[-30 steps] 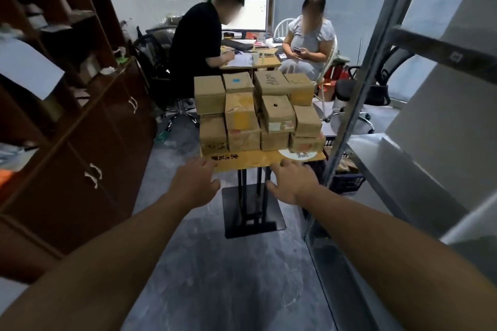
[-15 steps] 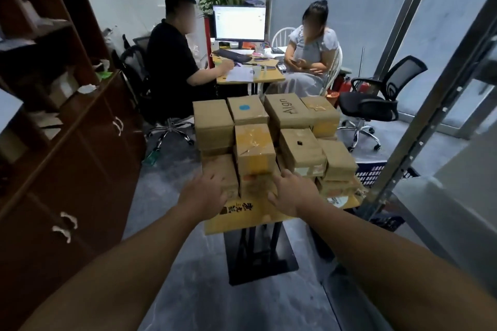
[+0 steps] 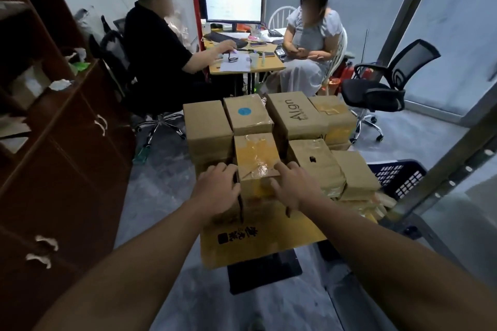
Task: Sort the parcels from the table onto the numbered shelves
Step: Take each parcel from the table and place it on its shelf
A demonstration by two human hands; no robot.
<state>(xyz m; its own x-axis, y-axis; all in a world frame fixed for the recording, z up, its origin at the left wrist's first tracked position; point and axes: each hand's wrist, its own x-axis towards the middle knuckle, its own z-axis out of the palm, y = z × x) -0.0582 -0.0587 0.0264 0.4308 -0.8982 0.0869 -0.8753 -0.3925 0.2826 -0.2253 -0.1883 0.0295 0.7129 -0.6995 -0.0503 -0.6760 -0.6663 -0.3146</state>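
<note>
My hands sit either side of the taped box (image 3: 256, 158) at the front of the pile. The right hand (image 3: 293, 187) is open, fingers straight, fingertips touching the box's near right corner. The left hand (image 3: 217, 188) lies against its left side with fingers bent, and whether it has a hold I cannot tell. The box is not lifted; it rests on another box in the stack on the counter (image 3: 263, 247).

As far as I can judge, the sorting has barely begun. The counter carries a full heap of parcels, two and three deep: the blue-dot box (image 3: 246, 114), the Align box (image 3: 293, 118), a plain box (image 3: 207, 126) at back left, and more to the right. Of the rack (image 3: 457, 177) I see only a metal upright on my right, with no numbers and no parcel on it — so I cannot say any has been shelved. What is left looks like nearly everything — lift this box, read its label, carry it to its shelf, then do the same for each of the rest
</note>
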